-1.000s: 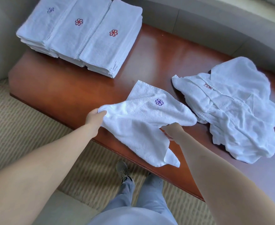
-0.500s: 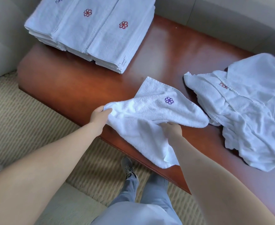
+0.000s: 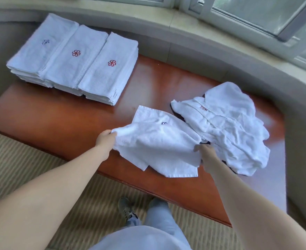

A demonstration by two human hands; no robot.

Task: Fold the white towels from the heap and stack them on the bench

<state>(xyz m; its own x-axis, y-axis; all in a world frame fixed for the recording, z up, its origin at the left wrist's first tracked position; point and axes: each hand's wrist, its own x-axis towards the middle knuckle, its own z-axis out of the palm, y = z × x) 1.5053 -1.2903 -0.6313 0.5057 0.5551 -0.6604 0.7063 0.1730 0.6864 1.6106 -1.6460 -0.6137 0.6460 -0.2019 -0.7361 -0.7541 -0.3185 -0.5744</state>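
Fingers [image 3: 112, 132] of left hand [image 3: 104, 139] and right hand [image 3: 205, 153] pinched on towel [image 3: 157, 143] edges, spread over near bench [image 3: 58, 120] edge beside heap [image 3: 226, 127], presumably for folding.

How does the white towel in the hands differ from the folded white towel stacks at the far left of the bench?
The white towel in the hands is loose, rumpled and partly lifted; the folded white towel stacks lie flat in three neat side-by-side piles. The held towel is gripped by the left hand and right hand; the stacks are untouched. Its logo is half hidden; theirs face up. Both are white terry on the reddish-brown wooden bench.
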